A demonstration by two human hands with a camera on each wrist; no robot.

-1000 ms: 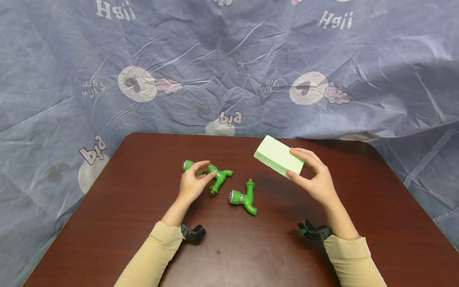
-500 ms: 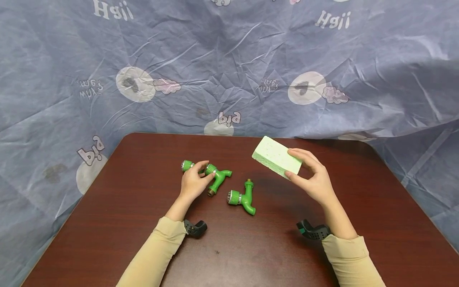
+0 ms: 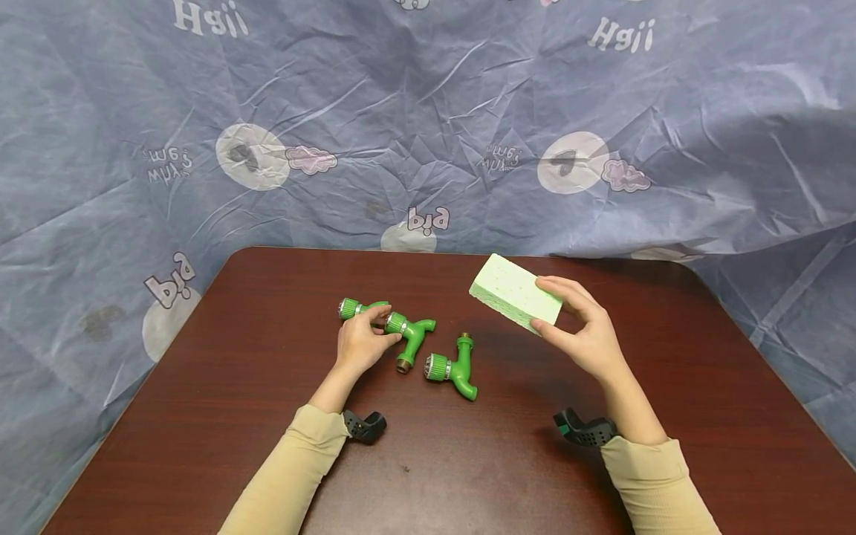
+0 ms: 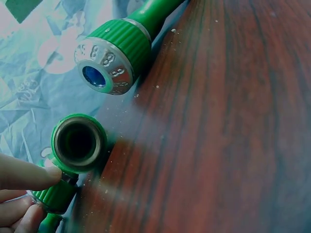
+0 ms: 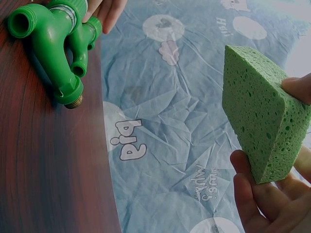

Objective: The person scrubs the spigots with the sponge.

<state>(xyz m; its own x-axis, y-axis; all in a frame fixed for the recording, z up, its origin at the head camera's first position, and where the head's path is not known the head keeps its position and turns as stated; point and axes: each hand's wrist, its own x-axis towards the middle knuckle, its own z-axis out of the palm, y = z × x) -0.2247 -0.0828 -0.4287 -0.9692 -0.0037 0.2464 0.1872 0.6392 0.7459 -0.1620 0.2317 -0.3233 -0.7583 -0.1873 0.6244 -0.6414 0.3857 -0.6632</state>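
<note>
Raised above the table, a pale green sponge block (image 3: 513,291) is held at its right end by my right hand (image 3: 590,336). The right wrist view shows the sponge's porous side (image 5: 252,111), with thumb above and fingers below. My left hand (image 3: 361,343) pinches a green plastic faucet (image 3: 416,339) at its ribbed knob, thumb and fingers about it; the left wrist view shows its threaded open end (image 4: 79,142). Partly behind that hand lies a second green faucet (image 3: 348,308). A third faucet (image 3: 463,373) lies nearer, right of the held one, untouched.
All three faucets are on or over the left-centre of a dark red-brown wooden table (image 3: 428,461). Behind its far edge hangs a wrinkled blue-grey printed cloth (image 3: 414,111). Black bands (image 3: 364,427) with curved mounts sit at both wrists.
The pinched faucet has shifted slightly right and toward the person, turning a little, while my left fingers closed about its knob. The sponge and my right hand have barely moved.
</note>
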